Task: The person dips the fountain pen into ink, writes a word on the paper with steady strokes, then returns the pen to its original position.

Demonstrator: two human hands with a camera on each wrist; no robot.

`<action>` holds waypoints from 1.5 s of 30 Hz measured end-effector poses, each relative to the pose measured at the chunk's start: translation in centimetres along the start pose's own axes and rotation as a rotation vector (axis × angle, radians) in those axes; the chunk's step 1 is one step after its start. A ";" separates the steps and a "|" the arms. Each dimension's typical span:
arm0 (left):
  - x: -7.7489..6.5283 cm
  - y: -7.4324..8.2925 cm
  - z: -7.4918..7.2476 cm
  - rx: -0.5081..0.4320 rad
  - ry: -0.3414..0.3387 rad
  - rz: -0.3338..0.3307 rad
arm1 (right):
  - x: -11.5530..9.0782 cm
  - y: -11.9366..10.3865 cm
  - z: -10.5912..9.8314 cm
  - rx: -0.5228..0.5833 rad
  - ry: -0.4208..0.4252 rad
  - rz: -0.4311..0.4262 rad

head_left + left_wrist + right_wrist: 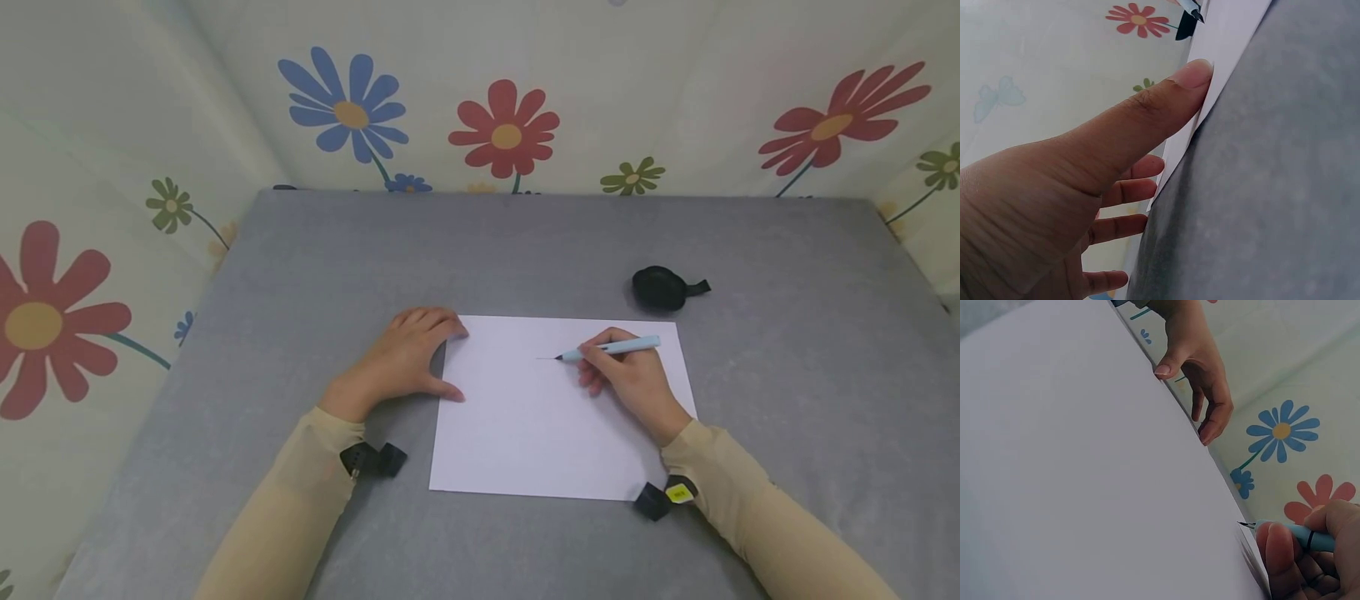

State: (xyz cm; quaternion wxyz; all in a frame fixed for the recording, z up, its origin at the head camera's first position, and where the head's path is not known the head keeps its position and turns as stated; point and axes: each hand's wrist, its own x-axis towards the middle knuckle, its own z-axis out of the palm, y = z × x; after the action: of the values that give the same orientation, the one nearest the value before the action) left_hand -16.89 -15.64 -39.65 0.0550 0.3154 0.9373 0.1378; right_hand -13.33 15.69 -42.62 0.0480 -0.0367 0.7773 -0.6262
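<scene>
A white sheet of paper point(517, 433) lies on the grey table. My right hand point(633, 379) pinches a light blue fountain pen point(630, 344), its dark nib pointing left and down at the sheet. A short thin line point(545, 358) runs left from the nib. In the right wrist view the pen point(1302, 535) sits between thumb and fingers, the nib close over the paper point(1097, 456). My left hand point(408, 354) rests at the sheet's left edge, fingers spread. Its thumb point(1192, 75) presses on the paper's edge in the left wrist view.
A round black object point(660, 288) with a short strap lies behind the sheet's far right corner. Small black wrist devices point(651, 502) sit at both cuffs. The grey table point(450, 250) ends at a flower-printed curtain point(592, 83) at the back and sides.
</scene>
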 end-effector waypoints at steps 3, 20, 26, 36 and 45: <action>0.0 -0.1 0.0 -0.001 0.002 -0.001 | -0.1 0.0 -0.2 -0.004 0.007 0.002; 0.1 0.0 -0.1 0.007 0.003 0.000 | -0.2 0.1 -0.9 0.019 0.016 0.018; 0.1 -0.1 0.0 0.011 -0.004 -0.006 | -0.4 0.1 -1.3 0.010 0.032 0.030; 0.0 -0.1 0.0 0.006 -0.006 -0.013 | -0.7 0.1 -1.8 0.015 0.040 0.016; 0.0 0.1 0.0 -0.001 -0.002 -0.007 | -0.8 0.2 -2.1 0.019 0.061 0.008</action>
State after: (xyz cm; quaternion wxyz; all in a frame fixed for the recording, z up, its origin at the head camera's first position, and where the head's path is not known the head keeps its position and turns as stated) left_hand -16.86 -15.57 -39.62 0.0565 0.3125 0.9382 0.1376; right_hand -12.77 17.87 -42.34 0.0270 -0.0142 0.7725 -0.6343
